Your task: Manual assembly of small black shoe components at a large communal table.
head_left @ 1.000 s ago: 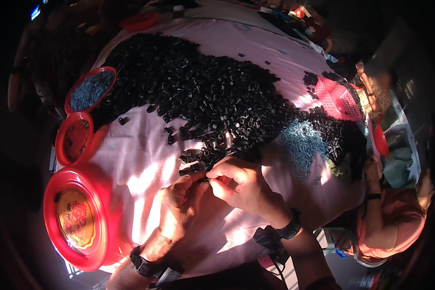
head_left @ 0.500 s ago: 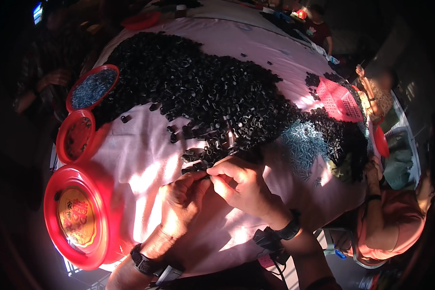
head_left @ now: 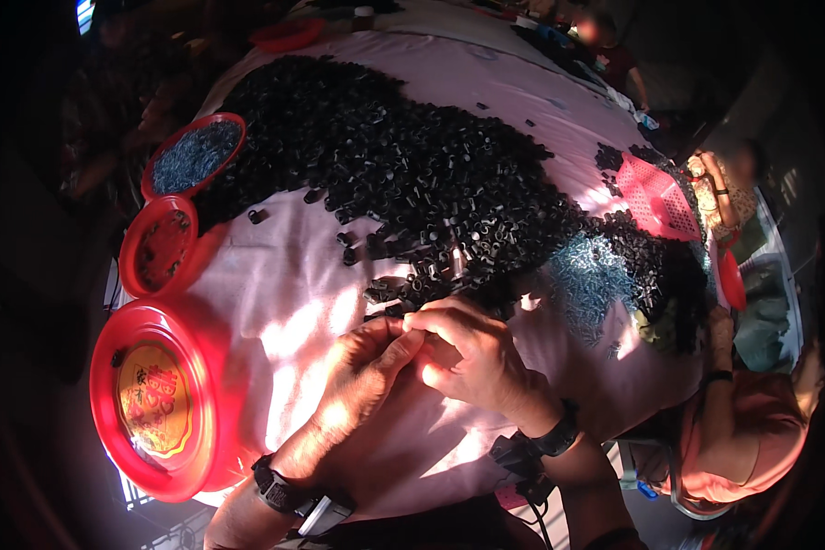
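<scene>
Pinching with left hand (head_left: 367,371) and right hand (head_left: 481,362), contents unclear, below mid-frame black pieces (head_left: 431,202), likely light, stiff, best side-gripped.

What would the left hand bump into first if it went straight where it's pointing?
Most likely the right hand. It is close in front of the left hand, though whether the two touch is hard to tell.

Bare left hand (head_left: 365,374), chunky black wrist strap (head_left: 273,485), bare right hand (head_left: 475,356), black wristband (head_left: 559,433)
</scene>
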Available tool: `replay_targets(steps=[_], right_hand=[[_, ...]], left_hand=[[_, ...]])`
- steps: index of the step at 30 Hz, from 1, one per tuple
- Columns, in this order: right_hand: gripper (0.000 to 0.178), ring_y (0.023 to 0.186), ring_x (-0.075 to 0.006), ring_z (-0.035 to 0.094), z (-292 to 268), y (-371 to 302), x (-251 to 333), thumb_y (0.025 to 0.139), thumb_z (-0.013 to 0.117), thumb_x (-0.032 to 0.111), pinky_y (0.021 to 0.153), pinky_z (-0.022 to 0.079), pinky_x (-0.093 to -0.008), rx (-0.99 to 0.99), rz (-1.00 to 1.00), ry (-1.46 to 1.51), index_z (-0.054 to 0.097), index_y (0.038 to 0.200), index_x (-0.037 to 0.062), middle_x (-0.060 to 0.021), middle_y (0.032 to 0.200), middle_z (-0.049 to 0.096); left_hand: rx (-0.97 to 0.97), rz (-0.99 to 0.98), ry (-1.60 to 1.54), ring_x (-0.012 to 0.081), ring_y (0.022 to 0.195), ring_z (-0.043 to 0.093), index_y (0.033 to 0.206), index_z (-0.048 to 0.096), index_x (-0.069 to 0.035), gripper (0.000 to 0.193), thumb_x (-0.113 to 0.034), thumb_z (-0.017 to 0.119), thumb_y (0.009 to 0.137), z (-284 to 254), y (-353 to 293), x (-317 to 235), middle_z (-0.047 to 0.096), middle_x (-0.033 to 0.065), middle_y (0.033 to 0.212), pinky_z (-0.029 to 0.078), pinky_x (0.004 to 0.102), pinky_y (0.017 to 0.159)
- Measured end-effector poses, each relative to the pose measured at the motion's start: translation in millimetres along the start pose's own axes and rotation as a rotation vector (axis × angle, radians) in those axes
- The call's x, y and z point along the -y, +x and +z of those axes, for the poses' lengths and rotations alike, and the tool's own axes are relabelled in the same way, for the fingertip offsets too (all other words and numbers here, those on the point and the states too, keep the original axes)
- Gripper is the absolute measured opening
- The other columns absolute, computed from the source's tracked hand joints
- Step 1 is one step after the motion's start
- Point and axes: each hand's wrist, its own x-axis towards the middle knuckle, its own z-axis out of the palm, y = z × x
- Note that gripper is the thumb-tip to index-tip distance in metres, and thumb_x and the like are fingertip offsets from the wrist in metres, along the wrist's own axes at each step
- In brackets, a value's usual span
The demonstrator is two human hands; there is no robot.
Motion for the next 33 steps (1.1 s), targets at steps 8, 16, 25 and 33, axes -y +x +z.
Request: replay_targets(steps=[8, 16, 25, 33], right_hand=[[0.055, 0.095, -0.0308, 0.067, 7.8, 2.8, -1.3, 0.069, 0.079, 0.000, 0.084, 0.057, -0.0391, -0.081, -0.089, 0.012, 0.063, 0.121, 0.0020, -0.0130, 0.105, 0.068], [0.052, 0.095, -0.0296, 0.068, 9.7, -0.8, -4.0, 0.067, 0.080, 0.003, 0.082, 0.057, -0.0386, -0.088, -0.037, -0.014, 0.068, 0.117, 0.0026, -0.0129, 0.109, 0.067], [0.051, 0.088, -0.0279, 0.068, -1.4, -3.8, -8.8, 0.064, 0.079, 0.004, 0.076, 0.058, -0.0368, -0.008, -0.046, -0.039, 0.070, 0.115, 0.0055, -0.0117, 0.105, 0.069], [0.050, 0.087, -0.0288, 0.069, 3.8, -5.3, -9.1, 0.065, 0.080, 0.004, 0.075, 0.058, -0.0372, -0.012, -0.099, -0.062, 0.069, 0.115, 0.0048, -0.0124, 0.104, 0.070]], left_hand=[[0.107, 0.019, -0.246, 0.0103, 0.094, 0.065, 0.106, 0.069, -0.006, 0.015, -0.018, 0.062, 0.102, -0.1, -3.0, -1.9, 0.072, 0.0052, 0.100, 0.050, 0.0281, 0.088], [0.061, -0.070, -0.328, 0.0099, 0.098, 0.064, 0.110, 0.070, -0.007, 0.020, -0.023, 0.061, 0.103, -0.7, -3.4, 0.4, 0.071, 0.0018, 0.106, 0.050, 0.0280, 0.090], [0.173, -0.134, -0.153, 0.0093, 0.103, 0.063, 0.119, 0.067, -0.002, 0.039, -0.036, 0.052, 0.107, -0.2, -10.7, -7.7, 0.071, 0.0043, 0.109, 0.049, 0.0282, 0.093], [0.129, -0.081, -0.114, 0.0120, 0.102, 0.064, 0.116, 0.068, 0.000, 0.042, -0.037, 0.050, 0.108, 2.6, -11.7, -2.0, 0.071, 0.0067, 0.110, 0.050, 0.0281, 0.093]])
